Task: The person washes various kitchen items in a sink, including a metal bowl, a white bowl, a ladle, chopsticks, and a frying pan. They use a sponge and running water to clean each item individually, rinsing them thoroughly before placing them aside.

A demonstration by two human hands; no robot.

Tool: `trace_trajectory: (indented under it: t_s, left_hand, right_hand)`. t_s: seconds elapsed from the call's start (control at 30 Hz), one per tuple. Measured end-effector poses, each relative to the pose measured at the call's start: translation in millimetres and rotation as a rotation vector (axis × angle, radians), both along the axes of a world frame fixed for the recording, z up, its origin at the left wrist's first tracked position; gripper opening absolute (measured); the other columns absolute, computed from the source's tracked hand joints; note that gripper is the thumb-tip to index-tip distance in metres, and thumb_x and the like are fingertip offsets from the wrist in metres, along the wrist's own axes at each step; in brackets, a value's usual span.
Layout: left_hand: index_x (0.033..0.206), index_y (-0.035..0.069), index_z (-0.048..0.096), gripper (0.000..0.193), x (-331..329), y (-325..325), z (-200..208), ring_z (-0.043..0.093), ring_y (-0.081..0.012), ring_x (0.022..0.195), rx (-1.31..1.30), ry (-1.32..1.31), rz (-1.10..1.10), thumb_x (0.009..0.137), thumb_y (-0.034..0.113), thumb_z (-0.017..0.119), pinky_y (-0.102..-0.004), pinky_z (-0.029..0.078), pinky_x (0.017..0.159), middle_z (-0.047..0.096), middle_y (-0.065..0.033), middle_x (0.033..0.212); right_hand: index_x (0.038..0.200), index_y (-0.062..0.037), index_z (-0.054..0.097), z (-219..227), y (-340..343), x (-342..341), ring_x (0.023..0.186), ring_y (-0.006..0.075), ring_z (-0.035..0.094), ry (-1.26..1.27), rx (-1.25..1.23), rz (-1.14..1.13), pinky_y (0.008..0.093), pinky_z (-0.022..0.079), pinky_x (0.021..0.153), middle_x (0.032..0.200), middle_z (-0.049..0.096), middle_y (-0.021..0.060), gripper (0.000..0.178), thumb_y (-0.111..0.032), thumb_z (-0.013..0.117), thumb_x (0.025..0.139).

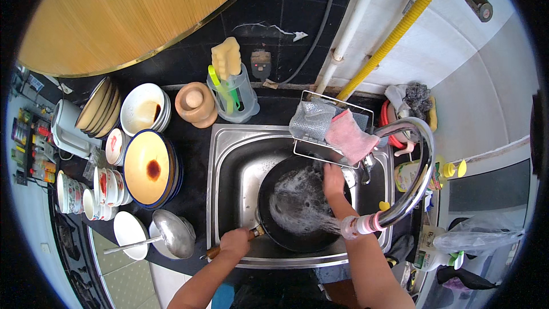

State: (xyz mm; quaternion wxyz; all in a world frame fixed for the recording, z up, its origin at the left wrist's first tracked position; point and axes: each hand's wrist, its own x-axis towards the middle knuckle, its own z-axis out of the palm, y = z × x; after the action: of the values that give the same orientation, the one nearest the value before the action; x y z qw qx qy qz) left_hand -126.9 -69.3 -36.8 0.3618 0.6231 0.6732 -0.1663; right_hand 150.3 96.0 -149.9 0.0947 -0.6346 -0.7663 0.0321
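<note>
A black wok (269, 181) lies in the steel sink (231, 160), with sudsy water (297, 194) in its bowl. The wok's wooden handle (257, 231) points toward the near left, and my left hand (234, 242) is closed round it. At the far right inside of the wok, close to its rim, is my right hand (333, 182). Its fingertips are hard to make out, so I cannot see whether anything is in them. Water sprays from the pink-and-clear nozzle (360, 226) of the curved chrome faucet (426, 163), passing over my right forearm into the wok.
A wire rack (303, 94) with a pink cloth (350, 137) overhangs the sink's far edge. Stacked yellow plates (146, 157), white bowls (137, 106), a steel ladle (174, 233), a wooden mortar (194, 106) and a utensil holder (243, 106) stand left. Bottles (409, 174) stand right.
</note>
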Motion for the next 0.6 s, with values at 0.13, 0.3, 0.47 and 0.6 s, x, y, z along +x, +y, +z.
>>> trace_trajectory:
  t_s: [0.13, 0.3, 0.47, 0.6]
  left_hand:
    - [0.085, 0.005, 0.058, 0.018, -6.5, 3.7, 0.8, 0.060, -0.0318, 0.078, 0.056, -0.012, -0.034, 0.070, 0.014, 0.055, -0.0396, 0.048, 0.070, 0.061, -0.0159, 0.082]
    - [0.083, 0.004, 0.057, 0.016, -10.8, 9.5, 3.2, 0.060, -0.0312, 0.076, 0.062, -0.012, -0.033, 0.071, 0.014, 0.052, -0.0400, 0.048, 0.068, 0.061, -0.0165, 0.081]
    - [0.081, 0.004, 0.057, 0.014, -13.3, 2.4, -2.2, 0.060, -0.0302, 0.075, 0.094, 0.007, -0.045, 0.072, 0.013, 0.051, -0.0400, 0.048, 0.067, 0.061, -0.0167, 0.080]
    - [0.078, 0.005, 0.057, 0.012, -8.3, -7.5, -7.0, 0.061, -0.0305, 0.073, 0.094, 0.020, -0.071, 0.072, 0.011, 0.051, -0.0396, 0.049, 0.065, 0.061, -0.0165, 0.077]
  right_hand:
    - [0.080, -0.0059, 0.050, -2.5, -72.9, 29.8, 0.074, 0.0252, 0.052, -0.359, -0.134, 0.011, 0.0348, 0.045, 0.061, 0.079, 0.048, 0.0121, 0.008, -0.008, 0.047, 0.073]
    - [0.093, -0.0007, 0.049, -32.8, -133.7, -8.0, 0.079, 0.0333, 0.055, 0.131, -0.585, 0.182, 0.0408, 0.045, 0.070, 0.088, 0.056, 0.0187, 0.025, -0.020, 0.053, 0.076]
    - [0.097, -0.0035, 0.050, -67.0, -78.3, 4.5, 0.081, 0.0339, 0.054, 0.183, -0.465, 0.189, 0.0431, 0.042, 0.070, 0.087, 0.055, 0.0208, 0.031, -0.023, 0.056, 0.074]
    - [0.096, -0.0032, 0.051, -91.8, -46.6, -19.0, 0.090, 0.0334, 0.050, 0.400, -0.297, -0.252, 0.0395, 0.041, 0.076, 0.096, 0.052, 0.0181, 0.031, -0.016, 0.062, 0.071]
